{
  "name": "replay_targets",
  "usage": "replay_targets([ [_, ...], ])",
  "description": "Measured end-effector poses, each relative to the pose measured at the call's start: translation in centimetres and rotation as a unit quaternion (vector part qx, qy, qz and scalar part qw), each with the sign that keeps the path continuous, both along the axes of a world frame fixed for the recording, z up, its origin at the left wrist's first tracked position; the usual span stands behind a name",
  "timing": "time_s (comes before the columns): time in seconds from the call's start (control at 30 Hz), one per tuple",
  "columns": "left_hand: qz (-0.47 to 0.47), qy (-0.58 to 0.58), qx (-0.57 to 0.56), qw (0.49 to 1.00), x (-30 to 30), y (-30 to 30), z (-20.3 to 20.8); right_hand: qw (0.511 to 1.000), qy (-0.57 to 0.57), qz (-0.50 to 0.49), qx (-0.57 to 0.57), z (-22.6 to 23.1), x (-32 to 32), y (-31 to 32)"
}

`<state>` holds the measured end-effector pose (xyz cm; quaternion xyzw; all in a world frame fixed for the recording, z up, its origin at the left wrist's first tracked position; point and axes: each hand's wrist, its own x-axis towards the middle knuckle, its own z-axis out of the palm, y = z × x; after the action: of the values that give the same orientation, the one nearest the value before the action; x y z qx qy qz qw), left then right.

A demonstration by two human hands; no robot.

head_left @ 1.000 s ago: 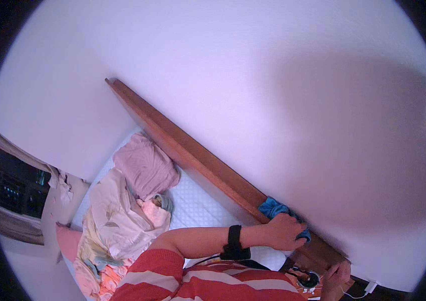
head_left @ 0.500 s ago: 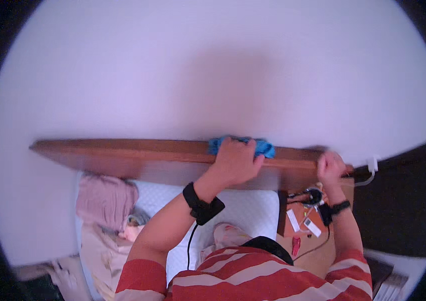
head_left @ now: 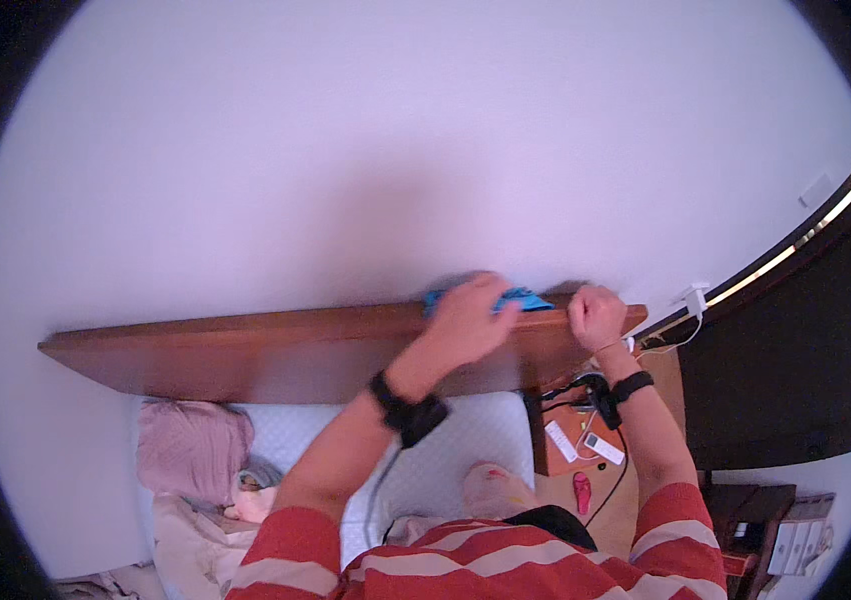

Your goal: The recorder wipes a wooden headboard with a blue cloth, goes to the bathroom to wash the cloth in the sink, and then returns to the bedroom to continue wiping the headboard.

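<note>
head view, and here's the left hand (head_left: 470,315) bent over the blue cloth (head_left: 528,299), which lies on the top edge of the brown headboard (head_left: 245,355), poking out on both sides of the hand! fingers curve down over it, but blur hides how tightly they clasp. and the right hand (head_left: 599,318)? folded into a fist at the board's right end; whether it holds anything, can't tell. below, the white mattress (head_left: 315,425) and mauve pillow (head_left: 190,445)!
</note>
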<state>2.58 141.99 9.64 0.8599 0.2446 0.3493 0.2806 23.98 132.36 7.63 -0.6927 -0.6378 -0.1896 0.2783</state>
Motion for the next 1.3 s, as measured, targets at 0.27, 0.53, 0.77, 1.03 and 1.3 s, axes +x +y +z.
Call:
replay_targets([
  [0.27,0.354,0.090,0.134,0.921,-14.8,3.9,-0.4,0.887,0.063,0.399,-0.226,5.8,-7.9,3.2],
  [0.53,0.372,0.200,0.111,0.900,-15.4,3.4,-0.7,0.831,0.070,0.304,-0.461,5.7,-4.9,3.7],
  [0.77,0.374,0.174,0.142,0.900,-15.1,3.1,-0.5,0.872,0.193,0.158,-0.422,4.3,9.3,-1.0],
  [1.03,0.379,0.133,0.170,0.900,-14.4,2.9,-0.8,0.831,0.498,0.049,-0.242,0.3,13.7,-3.8],
  [1.3,0.546,0.051,0.198,0.813,-14.2,2.9,-3.3,0.805,0.535,-0.106,-0.235,-0.5,12.1,-2.1],
])
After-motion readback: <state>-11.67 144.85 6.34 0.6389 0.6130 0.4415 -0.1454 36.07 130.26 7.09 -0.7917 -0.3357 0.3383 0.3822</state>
